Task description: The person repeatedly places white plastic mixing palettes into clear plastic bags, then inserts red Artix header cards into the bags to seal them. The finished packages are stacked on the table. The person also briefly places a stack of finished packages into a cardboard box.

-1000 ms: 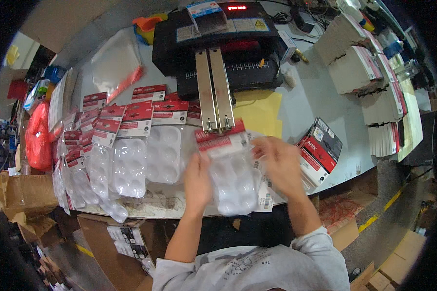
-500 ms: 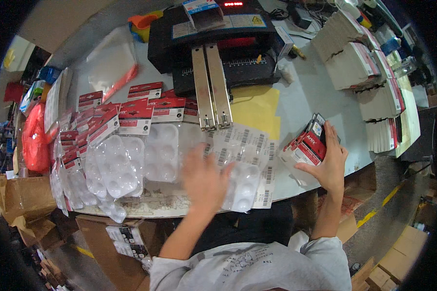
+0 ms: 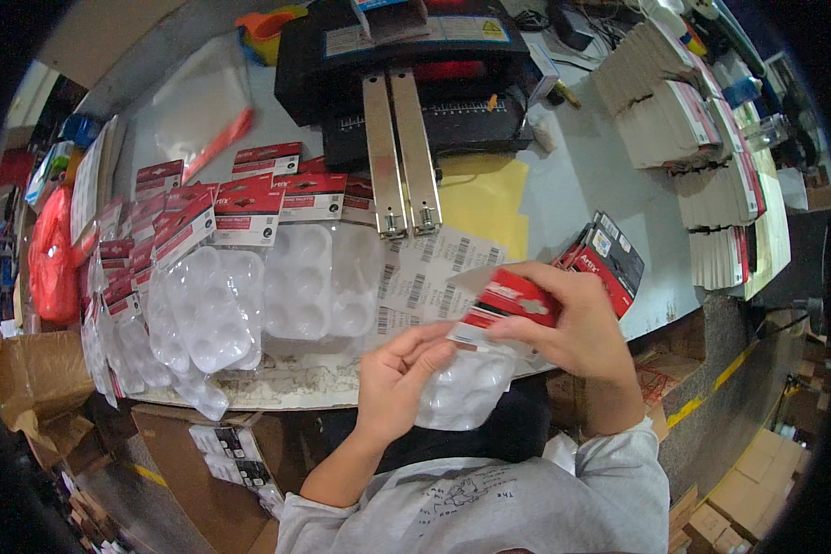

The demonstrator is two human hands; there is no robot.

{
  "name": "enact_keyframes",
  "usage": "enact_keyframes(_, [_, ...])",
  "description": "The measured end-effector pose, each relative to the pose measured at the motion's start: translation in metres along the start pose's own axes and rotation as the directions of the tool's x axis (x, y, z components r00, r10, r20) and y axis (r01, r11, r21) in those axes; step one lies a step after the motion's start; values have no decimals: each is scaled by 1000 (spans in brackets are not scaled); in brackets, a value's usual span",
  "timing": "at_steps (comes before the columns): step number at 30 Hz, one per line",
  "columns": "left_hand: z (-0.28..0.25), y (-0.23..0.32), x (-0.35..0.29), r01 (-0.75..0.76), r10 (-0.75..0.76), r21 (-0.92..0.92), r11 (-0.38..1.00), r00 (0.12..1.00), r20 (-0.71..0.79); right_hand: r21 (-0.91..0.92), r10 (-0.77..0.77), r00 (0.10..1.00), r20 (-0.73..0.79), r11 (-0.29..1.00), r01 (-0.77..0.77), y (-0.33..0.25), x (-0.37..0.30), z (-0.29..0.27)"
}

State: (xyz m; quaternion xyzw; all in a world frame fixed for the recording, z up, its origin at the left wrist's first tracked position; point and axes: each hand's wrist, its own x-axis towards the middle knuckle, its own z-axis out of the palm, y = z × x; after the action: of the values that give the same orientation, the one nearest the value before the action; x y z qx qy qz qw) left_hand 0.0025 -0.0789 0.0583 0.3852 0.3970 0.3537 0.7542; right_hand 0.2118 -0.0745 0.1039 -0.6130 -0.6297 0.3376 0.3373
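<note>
A white plastic paint palette (image 3: 464,392) in a clear bag hangs over the table's front edge. My left hand (image 3: 390,383) pinches the bag's upper edge, thumb against fingers. Above the palette, my right hand (image 3: 577,319) grips a folded red-and-white header card (image 3: 508,303), its lower edge meeting the bag's top. Whether the card encloses the bag edge is hard to see. Behind my right hand lies a small pile of similar header cards (image 3: 623,263). Barcode label sheets (image 3: 425,272) lie just beyond my left hand.
Several carded palettes (image 3: 212,305) overlap on the left. A black machine (image 3: 402,42) with two metal bars (image 3: 406,157) stands at the back centre. Stacks of cards (image 3: 702,148) fill the right side. Yellow sheets (image 3: 489,198) and clear bags (image 3: 203,102) also lie on the table.
My right hand has brought a header card leftward from the pile. My left hand has taken hold of the bagged palette, which moved off the label sheets toward me.
</note>
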Motion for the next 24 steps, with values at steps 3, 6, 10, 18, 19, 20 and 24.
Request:
enact_keyframes(3, [-1, 4, -4, -20, 41, 243, 970, 996, -80, -36, 114, 972, 207, 993, -109, -6, 16, 12])
enact_keyframes(6, [-3, 1, -4, -71, 112, 259, 963, 983, -147, 41, 134, 963, 234, 988, -147, -9, 21, 18])
enact_keyframes(10, [-6, -6, -2, -56, 139, 397, 916, 973, -184, 10, 126, 949, 290, 991, -134, -10, 19, 19])
enact_keyframes(18, [-11, -5, -4, -149, 310, 435, 888, 893, -326, 53, 127, 983, 132, 989, -135, 14, 25, 12])
enact_keyframes(19, [-13, -5, -2, -150, 309, 410, 899, 883, -353, 139, 206, 951, 231, 960, -242, 18, 23, 12])
enact_keyframes(20, [-15, -6, 1, -149, 305, 386, 910, 871, -384, 217, 267, 910, 316, 914, -343, 21, 19, 14])
enact_keyframes(24, [-20, -15, 10, -161, 294, 324, 932, 858, -420, 372, 326, 840, 434, 785, -496, 33, 7, 26])
